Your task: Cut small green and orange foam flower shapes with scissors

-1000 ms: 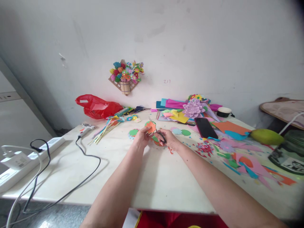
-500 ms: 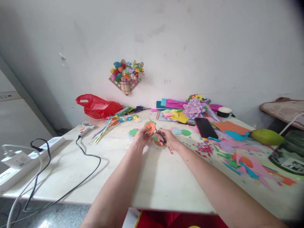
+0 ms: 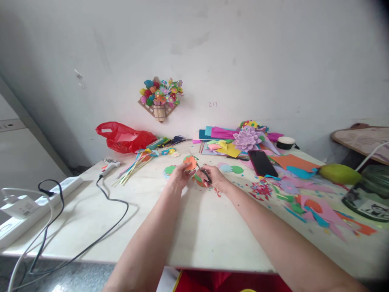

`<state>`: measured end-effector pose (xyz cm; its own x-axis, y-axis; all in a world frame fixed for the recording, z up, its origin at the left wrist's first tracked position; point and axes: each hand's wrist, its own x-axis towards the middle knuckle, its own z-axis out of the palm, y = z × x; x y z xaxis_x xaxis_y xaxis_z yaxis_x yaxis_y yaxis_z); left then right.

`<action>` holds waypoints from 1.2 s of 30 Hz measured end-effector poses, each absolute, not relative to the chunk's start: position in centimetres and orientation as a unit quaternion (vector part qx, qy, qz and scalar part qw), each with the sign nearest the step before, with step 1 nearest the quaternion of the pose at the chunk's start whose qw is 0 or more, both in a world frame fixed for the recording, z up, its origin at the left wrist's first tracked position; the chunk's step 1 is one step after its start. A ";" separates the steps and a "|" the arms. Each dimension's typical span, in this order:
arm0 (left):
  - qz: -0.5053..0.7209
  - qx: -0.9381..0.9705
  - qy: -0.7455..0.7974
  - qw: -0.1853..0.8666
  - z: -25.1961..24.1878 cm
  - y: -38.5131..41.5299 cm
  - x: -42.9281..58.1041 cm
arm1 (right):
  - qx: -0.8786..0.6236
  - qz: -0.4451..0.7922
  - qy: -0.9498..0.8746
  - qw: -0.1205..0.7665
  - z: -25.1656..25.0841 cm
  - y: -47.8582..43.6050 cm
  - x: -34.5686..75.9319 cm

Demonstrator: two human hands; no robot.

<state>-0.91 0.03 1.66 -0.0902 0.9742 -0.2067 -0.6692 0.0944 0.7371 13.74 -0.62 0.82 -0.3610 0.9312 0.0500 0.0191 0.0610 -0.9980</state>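
Observation:
Over the middle of the table, my left hand (image 3: 180, 175) pinches an orange flower-shaped cutout (image 3: 191, 163) with a scalloped edge. My right hand (image 3: 215, 177) grips a pair of scissors (image 3: 207, 175) by the dark handles. The blades point up and to the left, right beside the orange cutout; whether they touch it I cannot tell. Green discs lie on flower shapes around my hands, one green disc (image 3: 169, 170) to the left and another green disc (image 3: 237, 169) to the right. Small orange scraps (image 3: 217, 192) are scattered below my right hand.
To the left are a glue gun (image 3: 110, 167) with its cord, a power strip (image 3: 65, 187) and a red plastic bag (image 3: 124, 138). On the right lie a phone (image 3: 262, 164), many coloured scraps (image 3: 319, 211), a green fruit (image 3: 340, 174) and a glass jar (image 3: 369, 194).
The orange cutout has turned slightly in my left hand, and the scissors have shifted a little beside it. The whole view has moved slightly.

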 end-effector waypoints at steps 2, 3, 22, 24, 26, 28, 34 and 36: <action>0.638 0.208 0.366 0.645 1.7 0.0 -0.9 | -0.393 0.561 -0.605 0.406 0.8 -0.6 13.7; 0.636 0.208 0.366 0.646 1.7 -0.1 -0.9 | -0.393 0.560 -0.605 0.407 0.8 -0.6 13.7; 0.643 0.208 0.363 0.641 1.7 0.1 -1.4 | -0.394 0.564 -0.600 0.409 0.6 -0.5 13.7; 0.646 0.206 0.368 0.636 1.7 0.1 -1.4 | -0.391 0.562 -0.602 0.411 0.6 -0.5 13.7; 0.649 0.204 0.374 0.630 1.8 0.0 -1.4 | -0.387 0.560 -0.605 0.412 0.6 -0.4 13.7; 0.653 0.200 0.380 0.624 1.9 -0.1 -1.3 | -0.390 0.560 -0.605 0.411 0.6 -0.4 13.7; 0.665 0.195 0.389 0.608 1.9 0.0 -1.3 | -0.400 0.560 -0.599 0.409 0.7 -0.5 13.6; 0.670 0.196 0.391 0.600 1.9 0.1 -1.3 | -0.402 0.561 -0.598 0.407 0.7 -0.5 13.6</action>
<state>-1.35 0.11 1.90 -0.2032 0.9572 -0.2063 -0.6505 0.0255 0.7591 13.63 -0.47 0.67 -0.3454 0.9378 0.0359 0.0235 0.0469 -0.9986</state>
